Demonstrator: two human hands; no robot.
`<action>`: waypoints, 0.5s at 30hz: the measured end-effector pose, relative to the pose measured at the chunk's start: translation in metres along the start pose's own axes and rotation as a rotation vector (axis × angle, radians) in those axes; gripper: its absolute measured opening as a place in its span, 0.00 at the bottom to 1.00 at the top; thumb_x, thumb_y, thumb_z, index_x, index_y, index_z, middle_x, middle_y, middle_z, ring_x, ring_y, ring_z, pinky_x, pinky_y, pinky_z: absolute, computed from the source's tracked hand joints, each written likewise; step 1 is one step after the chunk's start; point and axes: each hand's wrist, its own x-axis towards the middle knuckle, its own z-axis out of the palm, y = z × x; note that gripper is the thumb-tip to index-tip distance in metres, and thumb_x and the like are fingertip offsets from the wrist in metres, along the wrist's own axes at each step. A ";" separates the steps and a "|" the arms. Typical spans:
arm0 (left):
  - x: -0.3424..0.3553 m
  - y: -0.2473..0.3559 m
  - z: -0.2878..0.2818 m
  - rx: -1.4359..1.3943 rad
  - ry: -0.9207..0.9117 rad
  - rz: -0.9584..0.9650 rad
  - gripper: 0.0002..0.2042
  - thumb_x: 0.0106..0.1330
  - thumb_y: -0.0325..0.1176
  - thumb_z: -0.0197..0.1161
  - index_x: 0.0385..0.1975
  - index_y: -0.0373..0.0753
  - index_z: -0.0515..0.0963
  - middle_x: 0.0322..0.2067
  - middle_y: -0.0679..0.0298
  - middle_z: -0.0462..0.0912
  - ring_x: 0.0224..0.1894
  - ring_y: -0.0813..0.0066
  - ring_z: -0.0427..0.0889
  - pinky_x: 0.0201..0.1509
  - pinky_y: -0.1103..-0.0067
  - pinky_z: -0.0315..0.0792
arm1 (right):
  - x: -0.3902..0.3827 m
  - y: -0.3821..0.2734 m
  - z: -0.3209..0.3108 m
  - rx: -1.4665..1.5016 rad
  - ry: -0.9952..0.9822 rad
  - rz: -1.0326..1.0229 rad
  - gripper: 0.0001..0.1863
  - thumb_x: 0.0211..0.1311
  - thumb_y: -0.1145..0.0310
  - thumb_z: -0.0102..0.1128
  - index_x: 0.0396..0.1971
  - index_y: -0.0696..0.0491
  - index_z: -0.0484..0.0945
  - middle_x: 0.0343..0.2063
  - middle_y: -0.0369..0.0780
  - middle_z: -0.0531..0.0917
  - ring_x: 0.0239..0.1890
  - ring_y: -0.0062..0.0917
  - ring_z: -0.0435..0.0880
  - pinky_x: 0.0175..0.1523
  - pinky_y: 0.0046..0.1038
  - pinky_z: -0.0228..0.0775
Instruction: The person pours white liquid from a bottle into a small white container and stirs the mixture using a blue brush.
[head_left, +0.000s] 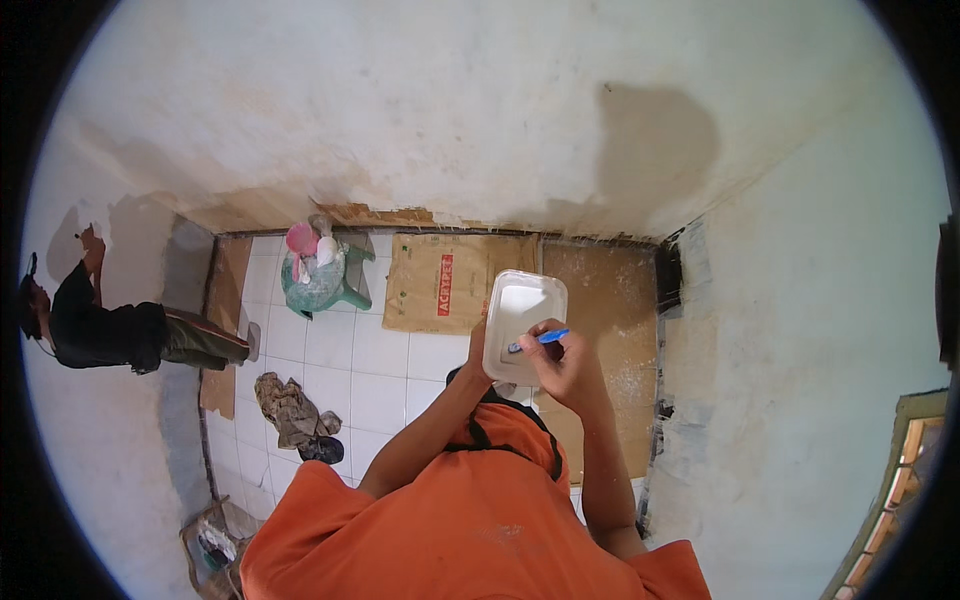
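Observation:
My left hand (479, 350) grips a white rectangular plastic tub (526, 290) by its left side, its fingers mostly hidden behind the tub. Pale material coats the inside of it. My right hand (562, 370) is closed around a small blue-handled tool (552, 336). The tool's greyish head dips over the near part of the tub; whether it is a brush or a scraper I cannot tell.
A green plastic stool (318, 290) holds a pink dipper (301, 238) and whitish items. Flattened cardboard (415, 290) covers floor along the stained wall. A crumpled cloth (288, 410) lies on white tiles. At the left, another person (105, 330) reaches to the wall. A window (905, 480) is lower right.

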 end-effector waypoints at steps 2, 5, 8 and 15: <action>-0.001 0.002 0.003 0.041 0.053 0.026 0.26 0.73 0.49 0.40 0.64 0.37 0.64 0.55 0.50 0.75 0.54 0.55 0.78 0.58 0.60 0.75 | -0.004 -0.028 -0.001 -0.035 0.069 0.033 0.09 0.64 0.68 0.61 0.30 0.60 0.78 0.18 0.32 0.76 0.20 0.11 0.71 0.25 0.18 0.62; -0.004 0.008 0.010 0.141 0.076 0.112 0.26 0.73 0.46 0.42 0.63 0.34 0.64 0.55 0.50 0.75 0.54 0.54 0.78 0.58 0.60 0.74 | -0.005 -0.059 -0.006 -0.133 0.233 -0.068 0.08 0.63 0.69 0.62 0.30 0.59 0.77 0.17 0.34 0.77 0.19 0.13 0.73 0.25 0.20 0.64; -0.007 0.009 0.033 0.134 0.047 0.166 0.26 0.71 0.42 0.44 0.62 0.30 0.64 0.55 0.48 0.75 0.53 0.55 0.79 0.57 0.60 0.75 | -0.014 -0.093 -0.017 -0.197 0.378 -0.261 0.06 0.63 0.70 0.61 0.31 0.58 0.77 0.17 0.36 0.77 0.18 0.16 0.76 0.24 0.22 0.65; -0.025 0.005 0.045 0.301 0.043 0.170 0.24 0.72 0.42 0.43 0.60 0.32 0.67 0.52 0.50 0.78 0.51 0.56 0.81 0.55 0.60 0.77 | -0.004 -0.052 0.003 -0.354 0.304 -0.187 0.05 0.62 0.73 0.57 0.29 0.59 0.76 0.16 0.37 0.75 0.18 0.19 0.71 0.25 0.25 0.63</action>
